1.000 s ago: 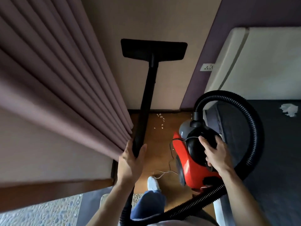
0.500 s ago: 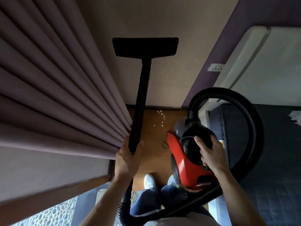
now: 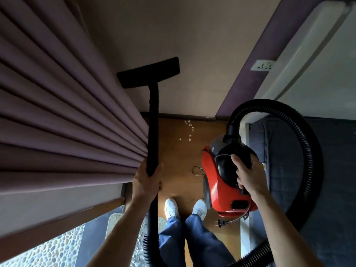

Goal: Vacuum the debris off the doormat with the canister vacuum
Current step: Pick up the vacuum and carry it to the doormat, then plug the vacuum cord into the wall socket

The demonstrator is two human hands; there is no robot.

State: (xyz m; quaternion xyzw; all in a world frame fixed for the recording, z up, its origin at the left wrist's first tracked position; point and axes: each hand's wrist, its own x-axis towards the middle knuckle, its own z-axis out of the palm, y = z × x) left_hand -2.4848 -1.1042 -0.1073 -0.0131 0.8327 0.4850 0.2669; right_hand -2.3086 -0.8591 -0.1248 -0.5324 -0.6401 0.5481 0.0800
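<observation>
My left hand [image 3: 147, 183] grips the black vacuum wand [image 3: 153, 122], which points up and forward. Its flat floor nozzle [image 3: 149, 72] hangs in the air in front of the beige wall. My right hand [image 3: 248, 173] holds the top handle of the red and black canister vacuum [image 3: 217, 182], which is lifted off the floor. A black ribbed hose [image 3: 306, 143] loops from the canister's front round to the right. Small white debris scraps [image 3: 188, 130] lie on the brown floor near the wall. A pebble-patterned doormat [image 3: 140, 245] shows under my feet, partly hidden by my left arm.
Mauve pleated curtains [image 3: 57, 112] fill the left side, close to the wand. A dark blue mattress [image 3: 331, 170] lies on the right. The vacuum's plug [image 3: 221, 223] and cord dangle below the canister. A wall socket [image 3: 263, 64] sits on the purple wall.
The view has moved forward and tilted down. The nozzle has tilted and swung left toward the curtain. The canister stays lifted in my right hand, and the plug now shows beneath it.
</observation>
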